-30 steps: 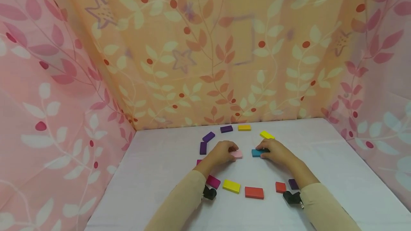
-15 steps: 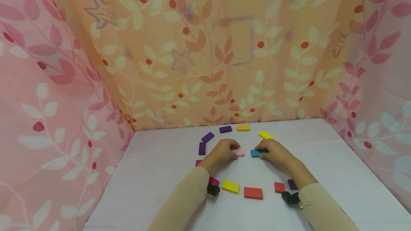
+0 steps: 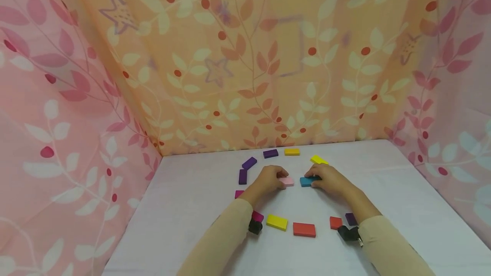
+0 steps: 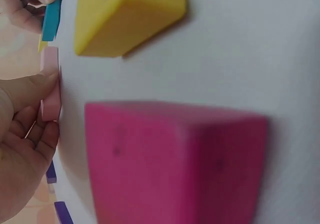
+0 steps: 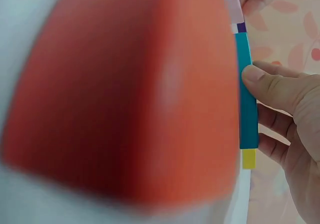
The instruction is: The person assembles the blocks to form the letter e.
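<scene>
In the head view, the left sleeve partly covered the near magenta block, and the left wrist overlapped the far magenta block. The right forearm hid one end of the dark purple block, and the right hand overlapped the back yellow block. The left hand had its grip round the left end of the pink block; the right hand's grip pinched the right end of the blue block. Their bare ends faced each other across a narrow gap, toward the back edge of the counter, inside a loose ring of blocks. Whether either rested on the counter was hard to tell. The left and right edges lay well apart from both hands; the front edge was cut off.

In the left wrist view, a magenta block ran off the bottom and a yellow block off the top. The thumb pressed one side of the pink block, fingers on the other.

In the right wrist view, a blurred red block filled much of the frame. The thumb lay on the blue block, fingers behind, their tips hidden; the pink block was cut off above.
</scene>
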A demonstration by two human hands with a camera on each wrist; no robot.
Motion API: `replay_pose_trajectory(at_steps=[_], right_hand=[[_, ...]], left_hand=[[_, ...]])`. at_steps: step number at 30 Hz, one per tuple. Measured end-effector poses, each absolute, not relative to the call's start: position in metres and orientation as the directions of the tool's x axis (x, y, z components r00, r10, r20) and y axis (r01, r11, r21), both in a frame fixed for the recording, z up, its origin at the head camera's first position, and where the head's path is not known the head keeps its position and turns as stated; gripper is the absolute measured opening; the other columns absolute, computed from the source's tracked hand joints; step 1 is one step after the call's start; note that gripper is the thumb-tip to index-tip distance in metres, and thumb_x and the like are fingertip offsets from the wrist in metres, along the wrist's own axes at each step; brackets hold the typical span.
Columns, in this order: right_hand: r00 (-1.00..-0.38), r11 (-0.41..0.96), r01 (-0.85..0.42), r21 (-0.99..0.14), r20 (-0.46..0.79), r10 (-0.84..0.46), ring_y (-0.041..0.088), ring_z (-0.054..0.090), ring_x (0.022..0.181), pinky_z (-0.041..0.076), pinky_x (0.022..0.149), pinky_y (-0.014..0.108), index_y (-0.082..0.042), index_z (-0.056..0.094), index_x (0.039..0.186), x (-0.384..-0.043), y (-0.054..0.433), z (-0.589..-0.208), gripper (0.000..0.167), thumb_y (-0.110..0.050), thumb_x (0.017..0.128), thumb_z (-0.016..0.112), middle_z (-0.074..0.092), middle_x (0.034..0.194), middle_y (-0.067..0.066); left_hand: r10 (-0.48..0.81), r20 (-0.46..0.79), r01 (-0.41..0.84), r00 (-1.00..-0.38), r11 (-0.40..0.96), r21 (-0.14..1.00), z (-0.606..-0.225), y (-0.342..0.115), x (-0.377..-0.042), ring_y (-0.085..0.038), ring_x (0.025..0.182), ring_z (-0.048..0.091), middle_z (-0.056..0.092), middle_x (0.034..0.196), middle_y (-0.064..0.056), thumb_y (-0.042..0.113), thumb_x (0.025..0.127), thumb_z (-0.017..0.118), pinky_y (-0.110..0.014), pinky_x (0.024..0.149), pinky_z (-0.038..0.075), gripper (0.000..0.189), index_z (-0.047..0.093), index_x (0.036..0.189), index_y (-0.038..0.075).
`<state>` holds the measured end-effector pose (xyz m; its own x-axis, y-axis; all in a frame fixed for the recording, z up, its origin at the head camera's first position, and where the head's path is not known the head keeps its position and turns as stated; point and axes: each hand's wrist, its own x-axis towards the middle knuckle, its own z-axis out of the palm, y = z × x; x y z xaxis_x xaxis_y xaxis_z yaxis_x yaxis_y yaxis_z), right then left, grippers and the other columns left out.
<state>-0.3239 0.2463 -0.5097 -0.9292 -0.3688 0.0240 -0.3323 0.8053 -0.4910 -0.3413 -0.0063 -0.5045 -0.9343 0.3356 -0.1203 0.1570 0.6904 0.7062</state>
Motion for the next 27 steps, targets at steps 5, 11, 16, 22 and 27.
replay_pose_trajectory(at_steps=[5, 11, 16, 22, 27], right_hand=[[-0.912, 0.79, -0.384, -0.478, 0.06, -0.406, 0.027, 0.061, 0.119, 0.047, 0.108, 0.054, -0.016, 0.075, 0.118, -0.328, 0.242, -0.506, 0.027, -0.014, 0.091, 0.078, 0.07, 0.117, -0.001], [-0.909, 0.786, -0.385, -0.484, 0.05, -0.414, 0.023, 0.062, 0.112, 0.049, 0.105, 0.051, -0.014, 0.076, 0.117, -0.332, 0.234, -0.504, 0.027, -0.013, 0.091, 0.078, 0.069, 0.113, -0.001], [-0.903, 0.784, -0.394, -0.48, 0.044, -0.427, 0.023, 0.063, 0.109, 0.05, 0.104, 0.051, -0.013, 0.076, 0.117, -0.335, 0.228, -0.504, 0.027, -0.014, 0.09, 0.079, 0.069, 0.112, 0.0], [-0.906, 0.785, -0.379, -0.49, 0.024, -0.422, 0.022, 0.063, 0.107, 0.049, 0.104, 0.051, -0.013, 0.076, 0.115, -0.339, 0.223, -0.504, 0.026, -0.013, 0.09, 0.079, 0.069, 0.11, -0.001], [-0.909, 0.778, -0.358, -0.516, 0.004, -0.416, 0.021, 0.063, 0.105, 0.05, 0.104, 0.051, -0.012, 0.077, 0.114, -0.343, 0.223, -0.505, 0.025, -0.01, 0.09, 0.079, 0.069, 0.108, -0.001]], left_hand=[[0.347, -0.117, 0.169, -0.931, 0.692, 0.702, -0.505, -0.008, -0.344, -0.013, 0.092, 0.057, 0.069, 0.1, 0.008, 0.015, 0.083, 0.087, -0.029, 0.092, 0.053, 0.032, 0.077, 0.113, 0.021], [0.366, -0.11, 0.19, -0.924, 0.69, 0.698, -0.506, -0.009, -0.347, -0.011, 0.091, 0.058, 0.07, 0.099, 0.008, 0.016, 0.084, 0.086, -0.027, 0.091, 0.053, 0.032, 0.077, 0.114, 0.021], [0.356, -0.132, 0.163, -0.925, 0.685, 0.71, -0.505, -0.009, -0.348, -0.012, 0.091, 0.058, 0.069, 0.097, 0.008, 0.015, 0.084, 0.086, -0.027, 0.091, 0.053, 0.032, 0.076, 0.113, 0.022], [0.349, -0.146, 0.146, -0.926, 0.686, 0.713, -0.503, -0.008, -0.348, -0.012, 0.09, 0.059, 0.068, 0.096, 0.008, 0.016, 0.083, 0.086, -0.027, 0.091, 0.053, 0.03, 0.076, 0.111, 0.022], [0.359, -0.155, 0.142, -0.92, 0.676, 0.723, -0.502, -0.009, -0.347, -0.012, 0.09, 0.059, 0.068, 0.095, 0.009, 0.016, 0.084, 0.086, -0.026, 0.09, 0.053, 0.029, 0.076, 0.11, 0.023]])
